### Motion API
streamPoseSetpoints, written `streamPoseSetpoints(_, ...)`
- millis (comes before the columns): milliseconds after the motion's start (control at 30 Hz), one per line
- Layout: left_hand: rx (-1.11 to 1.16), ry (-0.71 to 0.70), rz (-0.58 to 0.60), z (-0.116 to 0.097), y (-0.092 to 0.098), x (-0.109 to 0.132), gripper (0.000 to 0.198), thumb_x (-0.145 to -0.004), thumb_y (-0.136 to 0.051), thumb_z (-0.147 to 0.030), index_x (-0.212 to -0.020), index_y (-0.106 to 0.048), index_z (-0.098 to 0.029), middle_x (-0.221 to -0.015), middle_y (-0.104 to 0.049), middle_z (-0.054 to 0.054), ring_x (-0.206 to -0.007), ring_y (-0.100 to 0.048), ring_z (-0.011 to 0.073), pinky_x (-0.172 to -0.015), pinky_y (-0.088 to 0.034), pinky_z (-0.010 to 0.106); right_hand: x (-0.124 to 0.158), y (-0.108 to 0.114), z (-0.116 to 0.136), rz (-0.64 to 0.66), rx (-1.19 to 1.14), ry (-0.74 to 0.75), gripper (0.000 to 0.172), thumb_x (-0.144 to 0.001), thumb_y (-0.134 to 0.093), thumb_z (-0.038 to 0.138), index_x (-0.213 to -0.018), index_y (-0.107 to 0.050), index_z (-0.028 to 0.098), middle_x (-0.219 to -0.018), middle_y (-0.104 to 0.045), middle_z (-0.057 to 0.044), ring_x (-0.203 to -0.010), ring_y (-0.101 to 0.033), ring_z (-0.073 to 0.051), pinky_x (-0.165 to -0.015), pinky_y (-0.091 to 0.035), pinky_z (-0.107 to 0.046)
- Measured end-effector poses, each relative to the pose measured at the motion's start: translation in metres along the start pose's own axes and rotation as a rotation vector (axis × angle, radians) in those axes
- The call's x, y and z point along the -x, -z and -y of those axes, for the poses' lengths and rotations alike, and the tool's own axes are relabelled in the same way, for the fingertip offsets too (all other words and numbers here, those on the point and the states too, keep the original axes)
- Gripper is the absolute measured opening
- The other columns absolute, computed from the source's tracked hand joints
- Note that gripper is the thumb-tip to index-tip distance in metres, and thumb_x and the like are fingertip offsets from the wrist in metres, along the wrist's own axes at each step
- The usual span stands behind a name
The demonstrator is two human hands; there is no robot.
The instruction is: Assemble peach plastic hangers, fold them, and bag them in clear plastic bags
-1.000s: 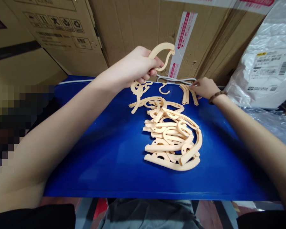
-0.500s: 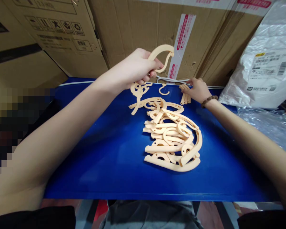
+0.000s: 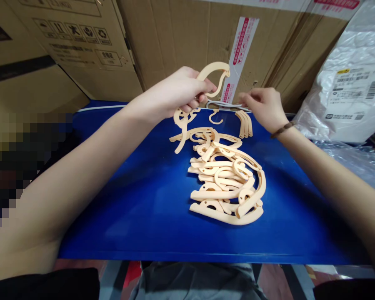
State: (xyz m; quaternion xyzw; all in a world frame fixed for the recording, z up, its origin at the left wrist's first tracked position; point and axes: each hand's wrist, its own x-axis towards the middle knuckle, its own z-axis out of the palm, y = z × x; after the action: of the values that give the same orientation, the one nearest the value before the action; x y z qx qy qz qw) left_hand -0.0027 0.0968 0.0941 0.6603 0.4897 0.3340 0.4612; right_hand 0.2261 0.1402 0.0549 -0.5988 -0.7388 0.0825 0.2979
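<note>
My left hand [image 3: 190, 89] is closed round a curved cream plastic piece [image 3: 217, 66], raised above the back of the blue table [image 3: 137, 216]. My right hand [image 3: 264, 106] is bent at the back right, its fingertips blurred and close together; whether they hold anything is too small to tell. Just left of and below it lie several short cream strips [image 3: 244, 124] side by side. A loose cream hook [image 3: 216, 117] rests between the hands. Under my left hand are more cream hooks [image 3: 181, 121]. A heap of cream folding hanger parts [image 3: 226, 181] covers the table's middle.
Cardboard boxes [image 3: 175, 41] stand behind the table. A white cable [image 3: 103, 109] runs along its back edge. At the right is a plastic-wrapped package [image 3: 346, 91] with a label, and clear plastic film [image 3: 356, 166] lies below it.
My right hand has lifted off the short strips and moved up and right, uncovering them. My left hand, still with the curved piece, has barely shifted.
</note>
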Motion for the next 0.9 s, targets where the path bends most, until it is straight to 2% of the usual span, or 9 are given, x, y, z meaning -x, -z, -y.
streamPoseSetpoints(100, -0.056, 0.010, 0.045, 0.001, -0.006, 0.001, 0.018, -0.094, -0.054, -0.014, -0.111, -0.061, -0.015, -0.075, -0.057, -0.002, -0.042, -0.037, 0.0014, -0.041, -0.015, 0.018, 0.013, 0.007, 0.031, 0.117, -0.249, 0.031, 0.045, -0.106, -0.044, 0.046, -0.081, -0.069, 0.018, -0.082, -0.072, -0.009, -0.072, -0.065, -0.018, -0.067, -0.050, -0.029)
streamPoseSetpoints(200, -0.161, -0.054, 0.096, 0.000, -0.016, 0.008, 0.039, -0.088, -0.058, -0.013, -0.125, -0.061, -0.021, -0.096, -0.067, 0.002, -0.050, -0.053, 0.0044, -0.043, -0.025, 0.016, 0.027, 0.006, 0.052, 0.262, -0.529, -0.009, 0.043, -0.105, -0.046, 0.051, -0.085, -0.068, 0.019, -0.081, -0.070, -0.007, -0.063, -0.061, -0.015, -0.049, -0.040, -0.023)
streamPoseSetpoints(333, -0.205, -0.112, 0.108, -0.005, -0.027, 0.017, 0.041, -0.089, -0.056, -0.013, -0.127, -0.066, -0.026, -0.104, -0.070, -0.001, -0.075, -0.069, 0.0119, -0.058, -0.038, 0.014, 0.036, 0.005, 0.062, 0.333, -0.906, -0.078, 0.034, -0.101, -0.055, 0.040, -0.079, -0.065, 0.017, -0.082, -0.065, -0.006, -0.067, -0.058, -0.013, -0.047, -0.043, -0.021)
streamPoseSetpoints(400, -0.092, -0.165, 0.137, -0.007, -0.027, 0.018, 0.030, -0.090, -0.060, -0.017, -0.118, -0.070, -0.022, -0.107, -0.071, 0.002, -0.087, -0.070, 0.0173, -0.064, -0.046, 0.019, 0.034, 0.009, 0.063, 0.313, -0.977, -0.088, 0.028, -0.100, -0.048, 0.032, -0.080, -0.063, 0.018, -0.082, -0.062, -0.005, -0.068, -0.057, -0.014, -0.050, -0.046, -0.021)
streamPoseSetpoints(467, 0.119, -0.208, 0.124, -0.010, -0.023, 0.018, 0.019, -0.093, -0.062, -0.024, -0.107, -0.073, -0.017, -0.110, -0.071, 0.007, -0.093, -0.068, 0.0199, -0.069, -0.051, 0.024, 0.032, 0.016, 0.065, 0.290, -1.026, -0.120, 0.026, -0.098, -0.041, 0.025, -0.079, -0.058, 0.020, -0.080, -0.060, -0.005, -0.067, -0.055, -0.015, -0.052, -0.047, -0.023)
streamPoseSetpoints(567, 0.410, -0.211, 0.015, -0.012, -0.018, 0.017, 0.016, -0.098, -0.058, -0.022, -0.094, -0.071, -0.015, -0.104, -0.071, 0.007, -0.093, -0.066, 0.0183, -0.076, -0.055, 0.027, 0.028, 0.025, 0.065, 0.275, -0.958, -0.129, 0.028, -0.097, -0.036, 0.025, -0.073, -0.050, 0.022, -0.069, -0.048, -0.003, -0.058, -0.045, -0.014, -0.051, -0.044, -0.023)
streamPoseSetpoints(667, 0.525, -0.215, -0.045, -0.013, -0.016, 0.016, 0.018, -0.100, -0.058, -0.020, -0.084, -0.065, -0.016, -0.087, -0.067, 0.004, -0.085, -0.064, 0.0144, -0.077, -0.055, 0.024, 0.027, 0.027, 0.062, 0.280, -0.813, -0.089, 0.026, -0.097, -0.037, 0.028, -0.075, -0.049, 0.023, -0.061, -0.035, 0.002, -0.051, -0.034, -0.013, -0.050, -0.041, -0.025)
streamPoseSetpoints(800, 0.490, -0.150, -0.102, -0.011, -0.017, 0.012, 0.027, -0.104, -0.054, -0.015, -0.078, -0.061, -0.014, -0.062, -0.050, -0.001, -0.060, -0.051, 0.0064, -0.056, -0.044, 0.017, 0.025, 0.026, 0.053, 0.146, -0.511, 0.021, 0.012, -0.095, -0.053, 0.027, -0.084, -0.055, 0.023, -0.059, -0.045, 0.002, -0.054, -0.041, -0.014, -0.055, -0.038, -0.027)
streamPoseSetpoints(900, 0.386, -0.023, -0.161, -0.007, -0.015, 0.004, 0.033, -0.104, -0.049, -0.009, -0.072, -0.056, -0.013, -0.056, -0.039, -0.005, -0.047, -0.036, 0.0023, -0.044, -0.030, 0.017, 0.024, 0.028, 0.047, 0.053, -0.174, 0.156, 0.010, -0.095, -0.060, 0.027, -0.087, -0.059, 0.023, -0.074, -0.059, -0.004, -0.075, -0.055, -0.019, -0.078, -0.043, -0.032)
